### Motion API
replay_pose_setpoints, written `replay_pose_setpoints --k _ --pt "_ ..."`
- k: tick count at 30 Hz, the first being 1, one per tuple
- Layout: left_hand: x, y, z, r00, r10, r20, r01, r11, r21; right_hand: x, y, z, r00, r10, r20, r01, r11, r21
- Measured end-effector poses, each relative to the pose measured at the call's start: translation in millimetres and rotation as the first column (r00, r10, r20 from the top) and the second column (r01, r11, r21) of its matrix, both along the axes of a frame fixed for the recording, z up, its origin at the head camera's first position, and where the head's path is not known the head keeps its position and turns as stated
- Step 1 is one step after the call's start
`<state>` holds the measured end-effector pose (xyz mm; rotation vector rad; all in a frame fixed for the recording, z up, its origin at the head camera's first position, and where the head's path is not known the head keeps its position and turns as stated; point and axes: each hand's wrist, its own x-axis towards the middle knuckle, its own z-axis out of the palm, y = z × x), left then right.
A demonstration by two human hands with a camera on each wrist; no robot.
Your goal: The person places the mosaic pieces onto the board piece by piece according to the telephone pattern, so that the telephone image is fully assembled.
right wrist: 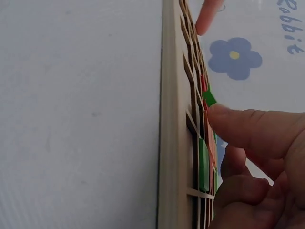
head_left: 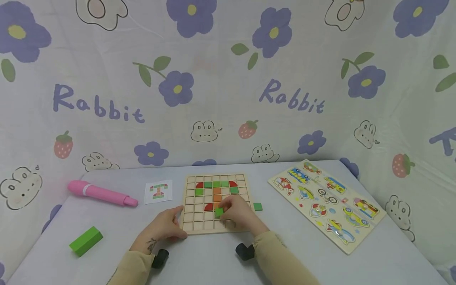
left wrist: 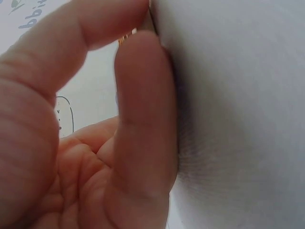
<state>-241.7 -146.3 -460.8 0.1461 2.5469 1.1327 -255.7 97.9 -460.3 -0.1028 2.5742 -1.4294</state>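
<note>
A wooden grid board (head_left: 194, 226) lies in the middle of the table, with red, green and orange tiles set in some cells. Between thumb and fingers, my right hand (head_left: 236, 213) pinches a green square tile (head_left: 219, 213) over the lower middle cells, below an orange column (head_left: 217, 194). In the right wrist view the pinched tile (right wrist: 209, 98) is tilted at the thumb tip, and another green tile (right wrist: 204, 164) sits in the board. My left hand (head_left: 162, 225) touches the board's left edge and front-left corner with finger and thumb. The right hand hides several cells.
A pattern card (head_left: 158, 192) lies left of the board, beside a pink microphone-shaped object (head_left: 103, 194). A green block (head_left: 86, 241) lies front left. One loose green tile (head_left: 258, 206) is right of the board. A vehicle puzzle board (head_left: 327, 204) occupies the right side.
</note>
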Motion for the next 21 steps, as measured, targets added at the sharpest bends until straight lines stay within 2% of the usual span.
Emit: replay_pose_setpoints --k 5,10,15,21 --pt "-0.5 0.1 -1.4 1.0 -0.001 -0.002 0.001 1.0 0.006 1.4 -4 0.0 1.0 0.005 -0.023 -0.003 0.997 0.083" --pt "-0.7 0.2 -2.5 1.0 0.0 -0.002 0.0 1.0 0.008 3.1 -5 0.5 1.0 -0.006 -0.011 0.007 0.997 0.075" --pt "-0.3 0.7 -2.5 1.0 0.0 -0.004 0.0 1.0 0.009 0.8 6 2.4 1.0 -0.023 -0.008 0.023 0.997 -0.075" --pt "0.1 1.4 -2.2 1.0 0.008 -0.003 -0.007 1.0 0.008 -6.3 39 3.8 0.997 -0.077 0.024 0.08 0.956 -0.282"
